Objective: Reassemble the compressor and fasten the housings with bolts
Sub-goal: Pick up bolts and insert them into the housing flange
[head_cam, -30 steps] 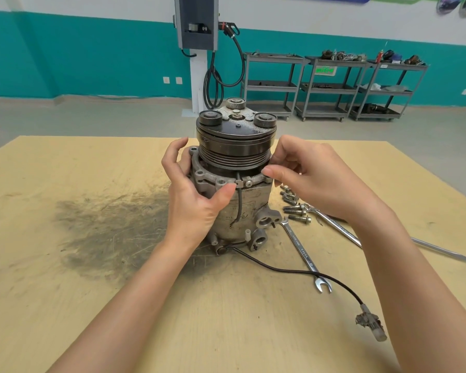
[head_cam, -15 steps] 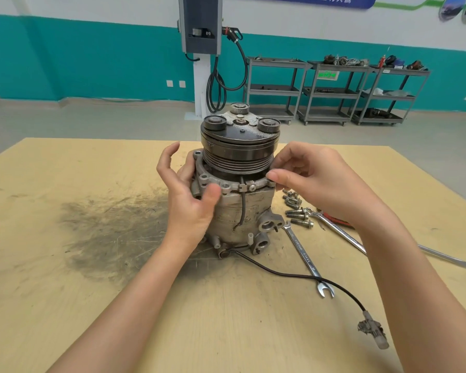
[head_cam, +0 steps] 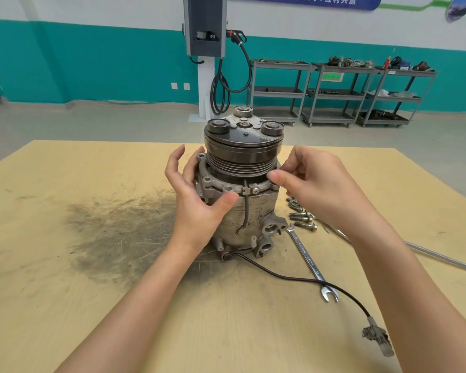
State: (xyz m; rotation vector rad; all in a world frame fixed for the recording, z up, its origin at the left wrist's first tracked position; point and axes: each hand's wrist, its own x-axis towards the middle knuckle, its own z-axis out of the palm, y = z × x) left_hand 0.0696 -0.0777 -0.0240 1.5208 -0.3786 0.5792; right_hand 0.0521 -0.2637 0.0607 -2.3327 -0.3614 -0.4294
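Two hands frame the compressor [head_cam: 240, 195], which stands upright, pulley end up, near the middle of the worktop [head_cam: 65, 305], just right of a dark smear of grime [head_cam: 119, 232]. The left hand [head_cam: 199, 208] cups the left side of the housing: its fingers [head_cam: 172, 162] are straight and a little spread, reaching up past the flange, while the thumb presses on the flange rim near an empty bolt hole. This looks like a bracing hold, to keep the heavy body from turning while the other side is worked. The right hand [head_cam: 315, 184] hovers at the right of the flange, its thumb and forefinger tips brought together just under the grooved pulley; whether they pinch a bolt or only touch the rim cannot be told. The likely aim is to line up the two housings or start a bolt by hand.

Right of the compressor, toward the right edge of the worktop, lie several loose bolts [head_cam: 301, 220], kept within easy reach. A combination wrench [head_cam: 310, 262] lies just beside them, its open end toward the near edge. The black lead [head_cam: 293, 278] trails from the base to a plug [head_cam: 377, 339] near the near right corner. No containers sit on the worktop; carts [head_cam: 334, 92] against the far wall carry parts too small to name.
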